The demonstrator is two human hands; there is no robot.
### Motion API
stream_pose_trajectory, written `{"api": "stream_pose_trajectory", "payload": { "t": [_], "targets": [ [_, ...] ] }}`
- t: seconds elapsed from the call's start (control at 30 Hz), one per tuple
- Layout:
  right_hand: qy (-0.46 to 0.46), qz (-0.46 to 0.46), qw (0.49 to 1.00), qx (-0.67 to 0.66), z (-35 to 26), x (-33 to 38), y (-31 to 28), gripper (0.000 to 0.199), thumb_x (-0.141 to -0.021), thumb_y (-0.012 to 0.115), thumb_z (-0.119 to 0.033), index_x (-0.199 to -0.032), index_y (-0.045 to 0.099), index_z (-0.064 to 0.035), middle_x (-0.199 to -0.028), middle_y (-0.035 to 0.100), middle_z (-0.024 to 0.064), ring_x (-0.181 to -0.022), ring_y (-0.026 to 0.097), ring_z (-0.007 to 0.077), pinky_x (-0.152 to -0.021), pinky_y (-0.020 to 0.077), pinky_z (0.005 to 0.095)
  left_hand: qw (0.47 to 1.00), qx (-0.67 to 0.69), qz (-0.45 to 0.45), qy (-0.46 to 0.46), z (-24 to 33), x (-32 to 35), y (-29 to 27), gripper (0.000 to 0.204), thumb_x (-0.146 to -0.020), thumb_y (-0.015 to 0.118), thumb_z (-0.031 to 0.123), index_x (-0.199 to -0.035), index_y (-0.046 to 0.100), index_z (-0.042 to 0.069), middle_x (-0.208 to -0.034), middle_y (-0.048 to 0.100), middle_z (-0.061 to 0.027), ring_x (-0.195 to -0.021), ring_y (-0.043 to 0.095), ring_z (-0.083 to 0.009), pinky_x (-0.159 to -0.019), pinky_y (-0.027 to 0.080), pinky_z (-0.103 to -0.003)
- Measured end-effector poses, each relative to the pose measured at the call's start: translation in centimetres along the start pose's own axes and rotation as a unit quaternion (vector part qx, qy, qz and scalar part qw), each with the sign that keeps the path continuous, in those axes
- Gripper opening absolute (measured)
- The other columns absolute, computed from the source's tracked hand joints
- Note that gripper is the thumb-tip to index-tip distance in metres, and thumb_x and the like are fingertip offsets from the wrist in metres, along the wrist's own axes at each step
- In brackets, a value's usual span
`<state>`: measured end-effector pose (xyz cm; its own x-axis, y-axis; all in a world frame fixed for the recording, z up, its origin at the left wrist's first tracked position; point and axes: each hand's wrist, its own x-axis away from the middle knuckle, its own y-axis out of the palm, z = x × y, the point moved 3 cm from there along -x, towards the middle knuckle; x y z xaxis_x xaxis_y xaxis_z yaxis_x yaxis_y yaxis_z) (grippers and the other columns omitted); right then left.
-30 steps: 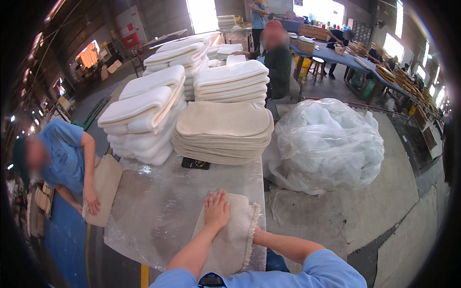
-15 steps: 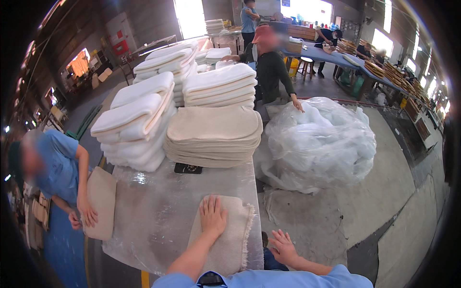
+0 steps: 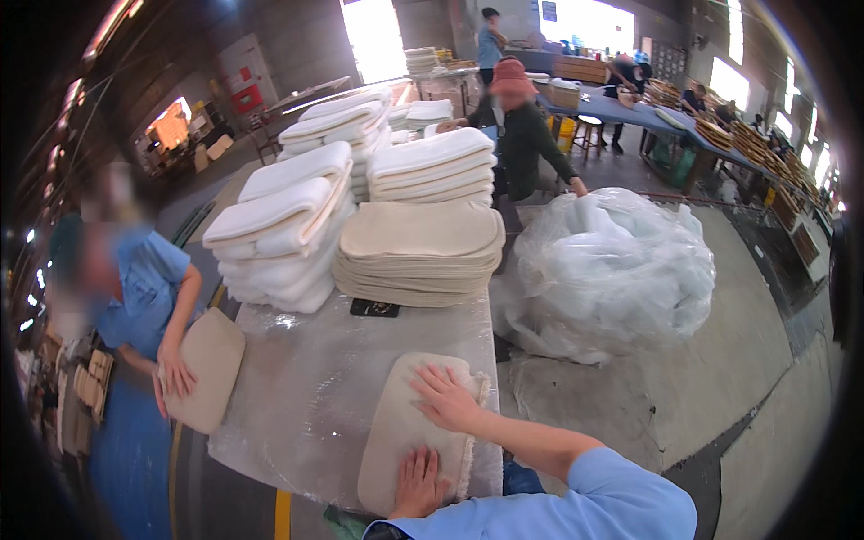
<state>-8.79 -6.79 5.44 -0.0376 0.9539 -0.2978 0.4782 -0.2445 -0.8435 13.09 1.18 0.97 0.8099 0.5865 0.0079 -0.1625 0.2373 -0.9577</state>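
Note:
A beige fabric pad (image 3: pixel 387 432) with rounded corners and a frayed right edge lies flat near the table's front right corner. My right hand (image 3: pixel 445 399) reaches in from the right and rests on its farther half, fingers spread. On the nearer end lies my left hand (image 3: pixel 420 483), palm down with its fingers stretched out. Beyond the pad stands a neat stack of similar beige pads (image 3: pixel 418 256), with a flat black item (image 3: pixel 374 308) at its front edge. Neither hand grips anything.
Stacks of folded white padding (image 3: pixel 279 225) rise at the table's far left. A co-worker in blue (image 3: pixel 148 288) handles another beige pad (image 3: pixel 209 369) at the left edge. A large plastic-wrapped white bundle (image 3: pixel 621 270) stands right, touched by a person in a red hat (image 3: pixel 531 144).
My right hand has come from beside the table onto the pad's farther half. My left hand has slid back to its nearer end. The red-hatted person's hand still meets the bundle.

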Motion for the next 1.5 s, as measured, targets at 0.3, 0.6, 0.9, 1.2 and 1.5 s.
{"api": "stream_pose_trajectory", "payload": {
  "t": [0.3, 0.6, 0.9, 1.2, 1.5],
  "targets": [
    [-0.018, -0.160, 0.979, 0.127, -0.1, -2.4, 4.7, 0.079, -0.107, 0.040, -0.059, -0.167, 0.027, -0.0085, -0.175, 0.020, 0.0181, -0.163, 0.010, 0.0393, -0.129, 0.0074, 0.0628, 0.979, 0.035, 0.109, -0.171, -4.5, 13.8, 1.4, 0.060, -0.105, 0.055, 0.036, -0.159, 0.046, 0.011, -0.167, 0.036, -0.0230, -0.154, 0.029, -0.0493, -0.126, 0.028, -0.058],
    [-0.178, -0.271, 0.939, 0.118, -6.8, 2.0, 7.2, 0.088, -0.105, 0.042, -0.063, -0.167, 0.024, -0.0030, -0.175, 0.021, 0.0190, -0.163, 0.012, 0.0392, -0.128, 0.0119, 0.0632, 0.713, 0.402, 0.299, -0.490, -4.5, 11.4, 1.2, 0.059, -0.112, 0.046, 0.035, -0.159, 0.038, 0.001, -0.168, 0.019, -0.0223, -0.155, 0.024, -0.0387, -0.126, 0.025, -0.045],
    [-0.337, -0.294, 0.895, 0.000, -12.6, 8.6, 8.6, 0.086, -0.106, 0.039, -0.063, -0.164, 0.030, 0.0004, -0.173, 0.025, 0.0202, -0.162, 0.019, 0.0360, -0.127, 0.0147, 0.0621, 0.782, 0.387, 0.215, -0.438, -6.0, 11.1, -0.4, 0.061, -0.113, 0.041, 0.039, -0.160, 0.037, 0.001, -0.171, 0.018, -0.0255, -0.158, 0.019, -0.0394, -0.128, 0.019, -0.046],
    [-0.193, -0.251, 0.948, 0.033, -3.3, 0.5, 4.9, 0.048, -0.106, 0.055, -0.039, -0.143, 0.059, -0.0097, -0.158, 0.049, 0.0148, -0.152, 0.038, 0.0360, -0.125, 0.0238, 0.0620, 0.886, 0.034, 0.126, -0.445, -2.7, 8.4, 1.1, 0.075, -0.103, 0.056, 0.037, -0.164, 0.030, 0.003, -0.172, 0.014, -0.0276, -0.156, 0.010, -0.0579, -0.125, 0.013, -0.066],
    [-0.072, -0.237, 0.955, 0.163, 0.1, -1.7, 4.0, 0.070, -0.111, 0.035, -0.050, -0.168, 0.025, -0.0099, -0.177, 0.015, 0.0120, -0.164, 0.005, 0.0347, -0.131, 0.0046, 0.0587, 0.914, 0.003, 0.136, -0.381, -2.6, 9.5, 1.3, 0.077, -0.100, 0.059, 0.035, -0.163, 0.030, 0.001, -0.171, 0.014, -0.0296, -0.153, 0.006, -0.0637, -0.122, 0.011, -0.072]
  ]
}}
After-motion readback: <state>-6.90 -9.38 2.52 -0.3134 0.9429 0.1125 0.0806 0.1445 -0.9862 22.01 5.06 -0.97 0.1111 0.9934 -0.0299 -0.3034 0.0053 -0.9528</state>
